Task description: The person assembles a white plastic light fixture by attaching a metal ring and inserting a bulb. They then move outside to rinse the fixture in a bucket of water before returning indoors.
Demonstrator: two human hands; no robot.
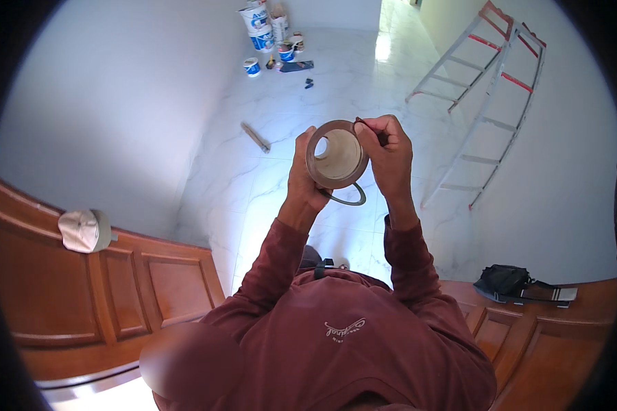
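Observation:
In front of my chest I hold a hollow brown roll (336,126), apparently a roll of tape, with a pale inner core. Light shows through its far opening. My left hand (304,172) wraps round its left side, with the fingers partly hidden behind it. On the upper right rim, my right hand (389,147) pinches the roll's edge between thumb and fingers; a small dark bit shows at the pinch. A thin dark green loop (353,202) hangs below the roll, close to my left fingers; whether it is joined to the roll, I cannot tell.
A stepladder (483,120) leans open at the right wall. Paint buckets (260,38) and small tools stand at the far left. A short stick-like piece (255,137) lies on the tiled floor. Wooden doors flank me, one with a cap (82,231), one with a black bag (504,279).

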